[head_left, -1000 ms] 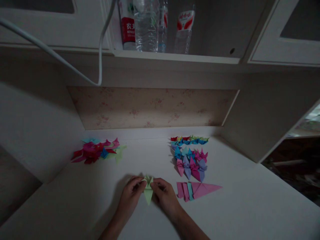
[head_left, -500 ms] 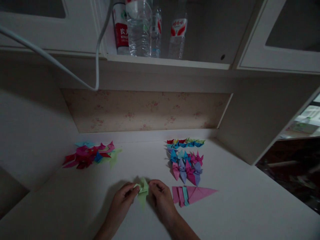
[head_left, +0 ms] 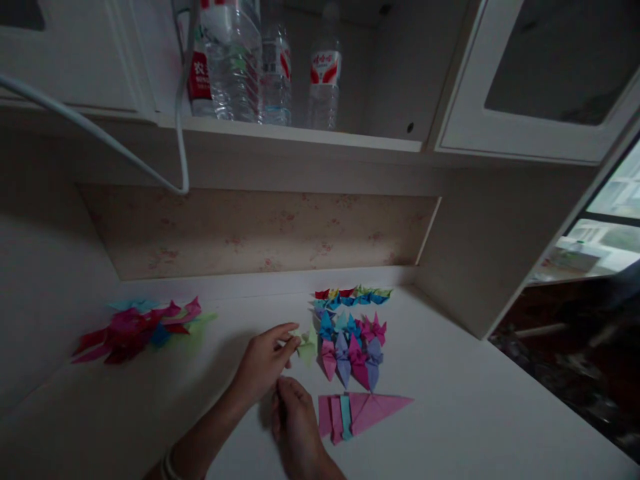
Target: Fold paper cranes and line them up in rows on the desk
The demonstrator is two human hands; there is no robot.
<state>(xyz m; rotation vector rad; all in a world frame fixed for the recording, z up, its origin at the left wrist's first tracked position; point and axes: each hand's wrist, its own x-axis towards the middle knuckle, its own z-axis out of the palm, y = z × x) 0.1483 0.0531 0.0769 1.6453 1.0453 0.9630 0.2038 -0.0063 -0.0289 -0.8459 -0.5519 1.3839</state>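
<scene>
A pale green origami crane point(head_left: 307, 344) is pinched at one edge between the thumb and fingers of my left hand point(head_left: 269, 355), just left of the rows of finished-looking paper cranes. Below it, my right hand point(head_left: 298, 421) is curled closed above the tabletop, and nothing shows in its fingers. Cranes in pink, purple and magenta point(head_left: 358, 360) stand side by side near the green one, with blue ones point(head_left: 327, 327) behind them. Closer to me lie overlapping folded pink paper pieces point(head_left: 381, 411) with a teal strip point(head_left: 346, 417) among them.
A loose heap of red, pink, blue and green folded papers point(head_left: 131, 333) lies at the back left of the white table point(head_left: 430, 440). Overhead, a shelf point(head_left: 300, 134) holds plastic bottles point(head_left: 325, 87). A white cable point(head_left: 115, 155) hangs at the upper left.
Both hands held or touched the green crane before; my right hand has let go and dropped lower. My left hand has carried the crane right, beside the rows. The view has turned rightward.
</scene>
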